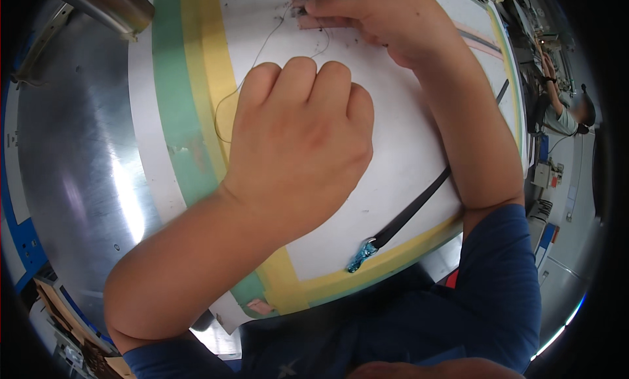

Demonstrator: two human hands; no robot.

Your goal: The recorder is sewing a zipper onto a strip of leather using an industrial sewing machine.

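Observation:
My left hand (298, 127) is closed in a fist, knuckles up, over the middle of the white sheet (406, 123). Its curled fingers hide whatever may be inside. Up at the top edge, my right hand (370, 15) has its thumb and fingertips closed around something small and dark that I cannot make out. A thin dark thread (263, 46) runs from those fingertips and loops down behind the left fist. A second stretch of it curves toward the left knuckles. Past the right forearm lies a black strap (413, 208) with a metal ring and a turquoise end piece (362, 254).
Green tape (171, 110) and yellow tape (206, 71) border the sheet on the left. A shiny metal surface (78, 136) extends beyond them. At the upper left a metal cylinder (114, 9) juts in. A person (563, 117) works at the far right among equipment.

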